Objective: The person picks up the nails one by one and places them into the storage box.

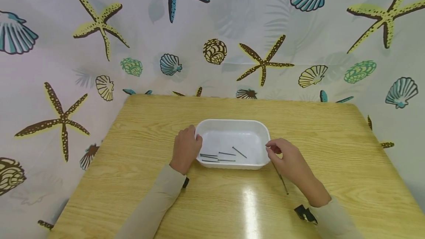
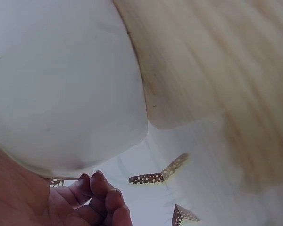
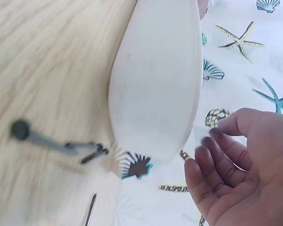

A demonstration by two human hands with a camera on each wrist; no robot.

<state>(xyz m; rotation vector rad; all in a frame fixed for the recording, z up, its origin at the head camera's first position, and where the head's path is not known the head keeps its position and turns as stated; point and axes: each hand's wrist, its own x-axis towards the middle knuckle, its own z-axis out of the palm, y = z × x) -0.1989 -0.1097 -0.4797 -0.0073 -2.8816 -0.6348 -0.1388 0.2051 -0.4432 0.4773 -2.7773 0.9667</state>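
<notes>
A white tray (image 1: 232, 124) lies on the table with several dark nails (image 1: 227, 153) loose on its floor. My left hand (image 1: 186, 148) grips the tray's left end, its thumb over the rim; in the left wrist view its curled fingers (image 2: 114, 200) lie right at the rim. My right hand (image 1: 292, 163) hovers at the right end, thumb and index fingertips close together over the rim. I cannot tell whether a nail is pinched there. More nails (image 3: 47, 141) lie on the table below the right hand, one nail (image 1: 282, 182) partly hidden by it in the head view.
The tray stands around the middle of a light wood table (image 1: 149, 106). Behind and beside the table hangs a pale cloth (image 1: 186, 40) printed with starfish and shells. A dark strap (image 1: 304, 214) sits at the right wrist.
</notes>
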